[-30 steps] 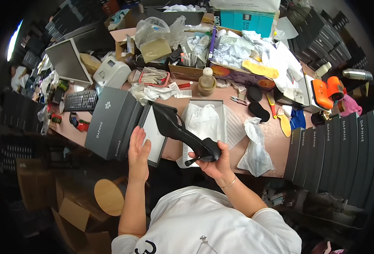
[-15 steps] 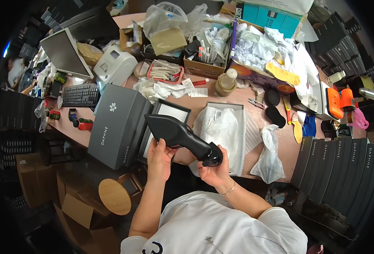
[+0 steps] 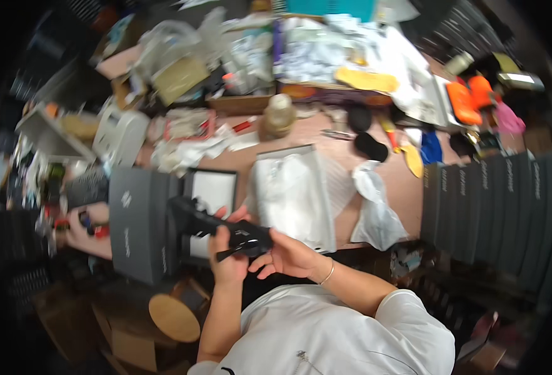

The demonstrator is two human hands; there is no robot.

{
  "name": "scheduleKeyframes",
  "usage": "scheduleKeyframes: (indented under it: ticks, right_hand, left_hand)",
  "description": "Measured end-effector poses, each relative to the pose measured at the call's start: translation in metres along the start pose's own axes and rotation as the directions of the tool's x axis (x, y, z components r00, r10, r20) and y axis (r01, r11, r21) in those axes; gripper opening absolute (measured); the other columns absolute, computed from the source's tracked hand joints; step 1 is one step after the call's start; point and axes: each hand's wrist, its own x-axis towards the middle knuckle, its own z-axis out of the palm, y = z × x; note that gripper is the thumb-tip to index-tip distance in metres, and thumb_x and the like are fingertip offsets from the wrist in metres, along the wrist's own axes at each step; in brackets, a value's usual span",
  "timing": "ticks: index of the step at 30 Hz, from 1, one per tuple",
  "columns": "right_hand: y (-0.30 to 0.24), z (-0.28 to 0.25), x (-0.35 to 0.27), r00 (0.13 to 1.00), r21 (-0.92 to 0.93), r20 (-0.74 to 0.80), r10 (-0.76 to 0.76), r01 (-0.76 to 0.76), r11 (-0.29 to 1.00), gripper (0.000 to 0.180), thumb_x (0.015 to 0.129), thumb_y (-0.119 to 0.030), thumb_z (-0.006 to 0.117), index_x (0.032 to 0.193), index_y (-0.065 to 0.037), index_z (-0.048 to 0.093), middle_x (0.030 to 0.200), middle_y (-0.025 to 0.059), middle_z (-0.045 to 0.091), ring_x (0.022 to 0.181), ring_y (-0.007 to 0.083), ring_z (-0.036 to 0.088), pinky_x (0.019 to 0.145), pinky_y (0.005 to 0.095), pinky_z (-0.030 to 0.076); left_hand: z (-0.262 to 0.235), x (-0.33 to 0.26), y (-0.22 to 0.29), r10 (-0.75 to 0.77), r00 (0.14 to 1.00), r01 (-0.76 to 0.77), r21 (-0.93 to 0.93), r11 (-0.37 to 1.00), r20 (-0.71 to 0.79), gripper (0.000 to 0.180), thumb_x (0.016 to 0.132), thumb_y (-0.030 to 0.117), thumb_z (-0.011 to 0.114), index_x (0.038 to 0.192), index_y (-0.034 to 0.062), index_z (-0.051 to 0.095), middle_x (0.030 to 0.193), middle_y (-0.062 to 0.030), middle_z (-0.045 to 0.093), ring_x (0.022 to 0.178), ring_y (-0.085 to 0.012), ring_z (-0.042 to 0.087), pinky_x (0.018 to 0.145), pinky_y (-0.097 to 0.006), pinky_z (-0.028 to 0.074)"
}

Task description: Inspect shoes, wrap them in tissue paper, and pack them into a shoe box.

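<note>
A glossy black heeled shoe (image 3: 249, 236) lies on its side in the air in front of my chest, blurred by motion, toe pointing left. My left hand (image 3: 231, 265) is closed around its middle from below, with fingertips showing past the far side. At the back end, my right hand (image 3: 293, 255) grips the shoe with thumb and forefinger, its other fingers curled beneath. Just beyond is an open shoe box (image 3: 330, 212) with white tissue paper (image 3: 290, 200) inside. To the left are an upright dark grey shoe box (image 3: 138, 219) and a dark-rimmed box part with a white interior (image 3: 216, 187).
A white plastic bag (image 3: 376, 212) lies right of the open box, near dark oval pads (image 3: 371, 147). Stacked grey boxes (image 3: 494, 206) stand at the right. A bottle (image 3: 277, 119) and crumpled-paper bins line the back. A round wooden stool (image 3: 174, 317) is at lower left.
The shoe has been turned from sole showing to lying on its side, and brought lower and left. My left hand now wraps it nearer the heel. The whole view has swung right.
</note>
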Motion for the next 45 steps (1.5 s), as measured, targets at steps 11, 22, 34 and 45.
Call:
scheduleKeyframes:
  ticks: [11,22,34,45]
  right_hand:
    - [-0.294,-0.169,-0.124,0.65,-0.472,0.163,-0.742,-0.609,-0.637,0.047,0.069,-0.014,0.074,0.112,-0.007,0.058,0.117,0.0131,0.057,0.114,0.0309,0.052,0.104,0.0482,0.036]
    - [-0.345,-0.176,-0.081,0.523,-0.53,0.244,-0.817,-0.634,-0.564,0.033,0.076,-0.009,0.06,0.107,0.002,0.061,0.108,0.0192,0.056,0.098,0.0373,0.055,0.087,0.0431,0.047]
    - [-0.057,0.049,-0.029,0.677,-0.844,0.448,-0.585,0.103,-0.527,0.042,0.078,-0.003,0.061,0.12,-0.001,0.058,0.101,0.0151,0.054,0.082,0.0314,0.06,0.07,0.0376,0.051]
    - [-0.051,-0.002,-0.07,0.654,-0.59,0.664,-0.363,0.16,-0.792,0.037,0.071,-0.001,0.067,0.108,-0.007,0.067,0.094,0.0072,0.061,0.082,0.0251,0.058,0.07,0.0348,0.047]
  left_hand:
    - [0.048,0.066,-0.018,0.0,0.996,-0.023,0.238,0.971,0.094,0.054,0.096,0.02,0.051,0.145,0.0095,0.029,0.105,-0.0118,0.059,0.093,-0.027,0.063,0.09,-0.044,0.05]
    - [0.086,0.118,-0.035,0.009,1.0,-0.01,0.276,0.961,0.003,0.026,0.098,0.023,0.048,0.116,0.005,0.04,0.089,-0.0127,0.063,0.083,-0.0226,0.064,0.073,-0.033,0.055]
    - [0.071,0.051,-0.018,0.278,0.958,-0.28,0.406,0.87,0.066,0.033,0.103,0.035,0.037,0.104,0.003,0.046,0.089,-0.0088,0.061,0.077,-0.0151,0.061,0.07,-0.029,0.053]
    - [0.037,-0.01,0.0,0.263,0.962,-0.273,0.318,0.908,0.075,0.06,0.098,0.057,0.03,0.102,0.001,0.052,0.081,-0.0086,0.061,0.068,-0.0146,0.061,0.062,-0.026,0.052]
